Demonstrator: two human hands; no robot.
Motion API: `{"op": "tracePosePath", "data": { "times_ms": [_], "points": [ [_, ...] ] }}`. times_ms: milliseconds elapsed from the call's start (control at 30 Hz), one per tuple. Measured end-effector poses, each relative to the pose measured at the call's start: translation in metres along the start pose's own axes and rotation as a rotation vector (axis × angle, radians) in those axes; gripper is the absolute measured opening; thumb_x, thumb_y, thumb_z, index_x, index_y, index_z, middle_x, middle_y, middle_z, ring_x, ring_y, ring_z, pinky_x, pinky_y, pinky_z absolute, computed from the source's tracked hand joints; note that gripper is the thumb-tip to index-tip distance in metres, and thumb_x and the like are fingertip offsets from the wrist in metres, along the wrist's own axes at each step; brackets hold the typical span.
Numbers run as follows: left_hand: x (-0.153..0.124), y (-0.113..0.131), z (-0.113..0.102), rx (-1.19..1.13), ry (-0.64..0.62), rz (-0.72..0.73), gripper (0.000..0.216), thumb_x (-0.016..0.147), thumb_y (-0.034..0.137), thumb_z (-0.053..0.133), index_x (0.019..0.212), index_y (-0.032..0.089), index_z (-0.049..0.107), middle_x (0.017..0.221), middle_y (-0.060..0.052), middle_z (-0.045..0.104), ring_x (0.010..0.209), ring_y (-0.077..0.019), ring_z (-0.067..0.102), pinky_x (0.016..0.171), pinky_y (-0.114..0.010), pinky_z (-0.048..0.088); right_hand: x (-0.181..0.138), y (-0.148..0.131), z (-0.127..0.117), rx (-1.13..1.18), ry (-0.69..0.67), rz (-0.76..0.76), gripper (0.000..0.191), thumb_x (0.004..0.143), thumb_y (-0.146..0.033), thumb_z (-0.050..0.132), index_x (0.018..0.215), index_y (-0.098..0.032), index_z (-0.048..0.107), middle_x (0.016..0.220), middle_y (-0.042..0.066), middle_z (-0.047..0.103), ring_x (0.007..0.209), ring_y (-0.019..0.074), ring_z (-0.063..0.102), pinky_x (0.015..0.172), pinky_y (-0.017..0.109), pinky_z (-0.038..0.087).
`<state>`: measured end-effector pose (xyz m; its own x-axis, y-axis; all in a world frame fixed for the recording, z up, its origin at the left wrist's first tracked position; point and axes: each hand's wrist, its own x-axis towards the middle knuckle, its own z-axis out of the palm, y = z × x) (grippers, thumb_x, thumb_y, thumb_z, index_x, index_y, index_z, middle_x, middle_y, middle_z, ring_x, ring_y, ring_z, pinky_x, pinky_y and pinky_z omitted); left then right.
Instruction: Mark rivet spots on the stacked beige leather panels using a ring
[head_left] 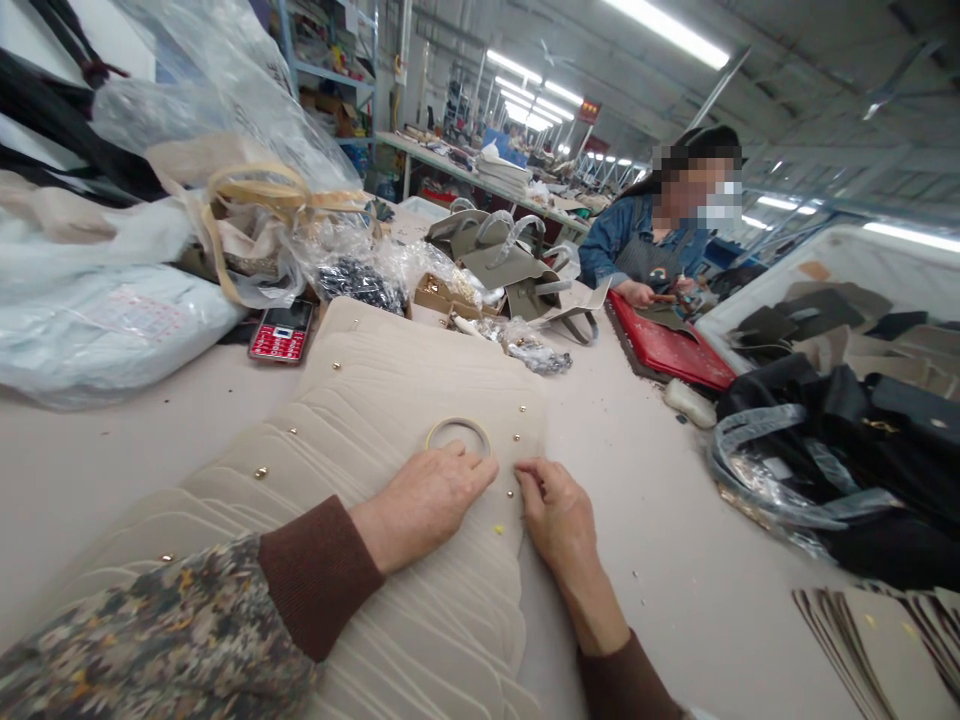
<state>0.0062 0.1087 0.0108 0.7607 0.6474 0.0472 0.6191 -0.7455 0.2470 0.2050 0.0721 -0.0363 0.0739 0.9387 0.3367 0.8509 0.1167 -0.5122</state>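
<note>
Overlapping beige panels lie fanned out in front of me, with several small gold metal studs along them. My left hand is closed, palm down over the panels, gripping a narrow roll of tape with a yellowish edge; its lower part is hidden by the fingers. At the panels' right edge, my right hand has thumb and forefinger pinched together beside a stud. Whatever sits between those fingertips is too small to make out. A yellow scrap rests on the panel between my hands.
Plastic-wrapped bags and a red phone are at the left. Grey-green bag parts are heaped behind. Across the table a person works over a red board. Black bags and stacked panels occupy the right.
</note>
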Motion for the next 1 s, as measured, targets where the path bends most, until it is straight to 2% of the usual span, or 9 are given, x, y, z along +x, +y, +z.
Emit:
{"op": "tracePosePath", "data": {
  "times_ms": [167, 267, 400, 500, 700, 900, 1000],
  "points": [
    [-0.002, -0.005, 0.006, -0.13, 0.096, -0.006, 0.021, 0.094, 0.01, 0.04, 0.106, 0.019, 0.055, 0.09, -0.004, 0.065, 0.084, -0.0187, 0.059, 0.073, -0.029, 0.047, -0.004, 0.004, -0.01, 0.235, 0.062, 0.075, 0.019, 0.09, -0.028, 0.055, 0.095, -0.018, 0.071, 0.085, 0.005, 0.073, 0.071, 0.0162, 0.065, 0.067, 0.027, 0.051],
    [-0.002, -0.007, 0.013, -0.165, 0.107, -0.024, 0.021, 0.095, 0.013, 0.04, 0.11, 0.019, 0.055, 0.089, -0.005, 0.067, 0.085, -0.0188, 0.062, 0.074, -0.03, 0.048, -0.012, 0.0, -0.019, 0.291, -0.053, 0.036, 0.016, 0.088, -0.026, 0.059, 0.09, -0.018, 0.072, 0.08, 0.004, 0.073, 0.068, 0.0161, 0.066, 0.064, 0.025, 0.051],
    [-0.003, -0.007, 0.014, -0.167, 0.091, -0.039, 0.021, 0.095, 0.013, 0.041, 0.109, 0.019, 0.055, 0.09, -0.005, 0.068, 0.085, -0.0194, 0.063, 0.074, -0.03, 0.048, -0.02, -0.009, -0.025, 0.249, -0.283, -0.05, 0.01, 0.085, -0.02, 0.062, 0.085, -0.02, 0.073, 0.076, 0.002, 0.072, 0.066, 0.0153, 0.065, 0.063, 0.024, 0.05],
    [-0.004, -0.004, 0.008, -0.158, 0.052, -0.04, 0.021, 0.094, 0.012, 0.041, 0.108, 0.018, 0.055, 0.09, -0.005, 0.068, 0.084, -0.0199, 0.062, 0.073, -0.03, 0.048, -0.023, -0.013, -0.023, 0.161, -0.378, -0.119, 0.015, 0.088, -0.016, 0.06, 0.083, -0.022, 0.073, 0.077, 0.002, 0.07, 0.068, 0.015, 0.064, 0.066, 0.025, 0.048],
    [-0.006, 0.006, -0.001, -0.054, -0.074, 0.014, 0.023, 0.088, 0.005, 0.042, 0.103, 0.017, 0.056, 0.086, -0.007, 0.067, 0.079, -0.0232, 0.061, 0.068, -0.033, 0.048, -0.019, -0.014, -0.022, 0.131, -0.441, -0.1, 0.017, 0.09, -0.015, 0.058, 0.08, -0.021, 0.069, 0.076, 0.0, 0.068, 0.07, 0.0141, 0.064, 0.067, 0.024, 0.046],
    [-0.002, 0.006, -0.001, -0.06, -0.065, 0.022, 0.025, 0.085, 0.005, 0.044, 0.105, 0.017, 0.054, 0.087, -0.007, 0.067, 0.08, -0.0253, 0.063, 0.067, -0.035, 0.048, -0.017, -0.019, -0.026, 0.087, -0.449, -0.087, 0.019, 0.091, -0.016, 0.055, 0.079, -0.021, 0.069, 0.077, 0.001, 0.068, 0.072, 0.015, 0.064, 0.069, 0.024, 0.046],
    [-0.003, 0.002, 0.0, -0.103, -0.042, 0.031, 0.023, 0.087, 0.007, 0.043, 0.105, 0.018, 0.053, 0.083, -0.005, 0.068, 0.077, -0.0233, 0.063, 0.066, -0.033, 0.047, -0.014, -0.023, -0.033, 0.103, -0.507, -0.091, 0.023, 0.09, -0.014, 0.054, 0.077, -0.022, 0.071, 0.076, 0.001, 0.071, 0.072, 0.0154, 0.065, 0.067, 0.024, 0.045]
  ]
}}
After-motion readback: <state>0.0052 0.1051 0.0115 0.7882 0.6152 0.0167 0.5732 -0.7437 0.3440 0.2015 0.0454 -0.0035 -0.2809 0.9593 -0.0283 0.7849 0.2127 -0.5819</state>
